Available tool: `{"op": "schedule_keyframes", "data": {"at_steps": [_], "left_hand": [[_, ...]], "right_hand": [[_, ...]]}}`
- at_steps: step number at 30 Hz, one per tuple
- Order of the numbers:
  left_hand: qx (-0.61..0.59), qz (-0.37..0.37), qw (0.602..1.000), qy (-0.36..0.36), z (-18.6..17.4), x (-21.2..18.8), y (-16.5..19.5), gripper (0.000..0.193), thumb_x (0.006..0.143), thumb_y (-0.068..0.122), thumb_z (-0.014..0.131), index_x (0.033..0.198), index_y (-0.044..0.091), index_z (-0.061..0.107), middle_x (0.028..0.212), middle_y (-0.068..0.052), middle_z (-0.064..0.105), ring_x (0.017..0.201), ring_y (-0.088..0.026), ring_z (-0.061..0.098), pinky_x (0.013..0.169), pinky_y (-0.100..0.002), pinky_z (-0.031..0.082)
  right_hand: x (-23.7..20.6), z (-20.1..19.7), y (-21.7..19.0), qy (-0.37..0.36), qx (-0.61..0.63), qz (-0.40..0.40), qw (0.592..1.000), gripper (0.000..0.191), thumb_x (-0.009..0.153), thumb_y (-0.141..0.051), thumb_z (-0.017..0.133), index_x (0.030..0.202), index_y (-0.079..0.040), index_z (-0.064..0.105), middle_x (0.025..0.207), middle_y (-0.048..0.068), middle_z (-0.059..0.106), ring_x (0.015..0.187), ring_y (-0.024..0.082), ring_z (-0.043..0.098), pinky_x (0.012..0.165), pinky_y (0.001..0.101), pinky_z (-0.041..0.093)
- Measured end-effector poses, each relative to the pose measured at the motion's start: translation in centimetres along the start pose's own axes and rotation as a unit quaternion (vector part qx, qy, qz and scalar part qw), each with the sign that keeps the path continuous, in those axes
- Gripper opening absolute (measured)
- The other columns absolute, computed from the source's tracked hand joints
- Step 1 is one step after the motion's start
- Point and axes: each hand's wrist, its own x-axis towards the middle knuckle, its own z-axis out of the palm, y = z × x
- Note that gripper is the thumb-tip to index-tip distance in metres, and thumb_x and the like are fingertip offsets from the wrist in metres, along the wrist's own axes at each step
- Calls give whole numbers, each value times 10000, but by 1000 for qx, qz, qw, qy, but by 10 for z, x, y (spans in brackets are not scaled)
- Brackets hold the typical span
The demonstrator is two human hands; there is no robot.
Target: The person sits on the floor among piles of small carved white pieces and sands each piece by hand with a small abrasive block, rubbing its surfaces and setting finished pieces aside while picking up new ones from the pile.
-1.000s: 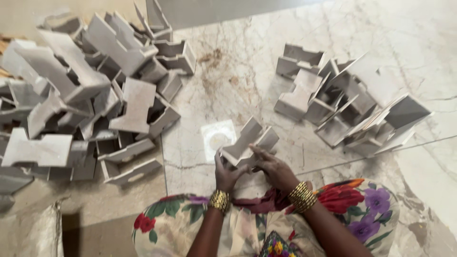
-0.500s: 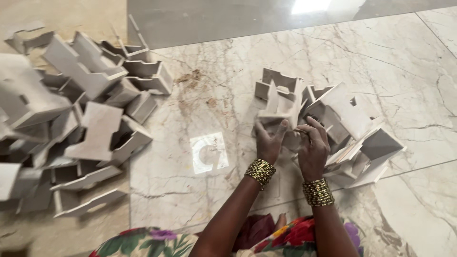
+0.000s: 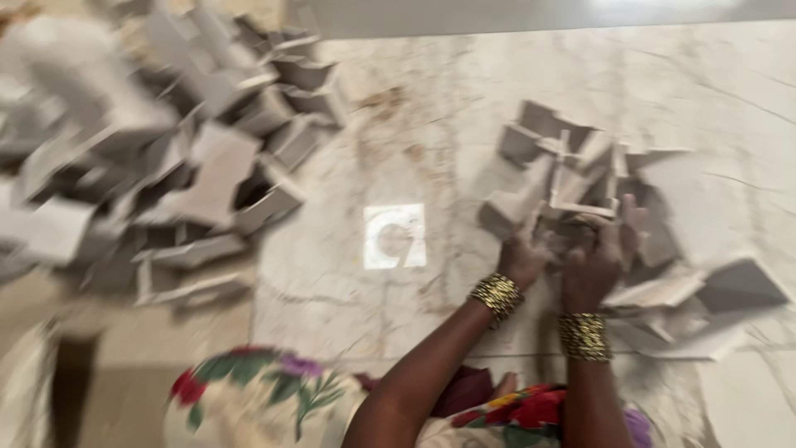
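Both hands point(image 3: 564, 253) stay at the right pile point(image 3: 597, 178) (grip blurred, cannot tell) on marble floor point(image 3: 497, 91).

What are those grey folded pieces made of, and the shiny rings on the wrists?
The grey pieces look like thin cardboard: matte, flat panels with sharp folds, though blur leaves it open. The bangles look like gold-coloured metal, with bright ribbed glints. The floor seems polished stone or marble-look tile, glossy with pale veins.
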Motion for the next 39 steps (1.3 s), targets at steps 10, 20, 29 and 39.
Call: {"op": "schedule_keyframes", "data": {"at_steps": [10,20,29,39], "left_hand": [[-114,-128,952,254,-167,-80,-34,415,1042,242,640,1352,-19,551,1157,-173,724,1029,-237,698,883,-349,573],[-412,-262,621,613,-401,-144,-79,1313,816,555,809,1547,-63,-90,1434,-297,407,1285,-393,575,1018,-465,595],[-73,-431,645,627,-469,-161,-30,1040,814,660,667,1543,21,292,1132,-274,667,836,-330,718,688,-300,618],[-108,-210,817,527,-342,-192,-67,544,703,46,764,1189,-124,591,1077,-226,733,919,-306,754,798,-356,607]], "right_hand": [[-82,44,-93,-171,-7,-139,975,66,1030,-121,649,1031,-125,714,1469,110,629,1479,341,496,1267,526,312],[-123,70,-72,-305,3,-31,952,116,980,-109,638,1053,-136,725,1395,119,626,1273,337,613,1025,447,524],[-120,66,-95,-295,53,-42,953,146,969,-132,633,1080,-129,728,1383,99,631,1168,306,656,909,419,559],[-106,35,-92,-244,188,128,943,182,971,-95,683,1137,-44,739,1001,118,768,880,185,719,773,337,566]]}}
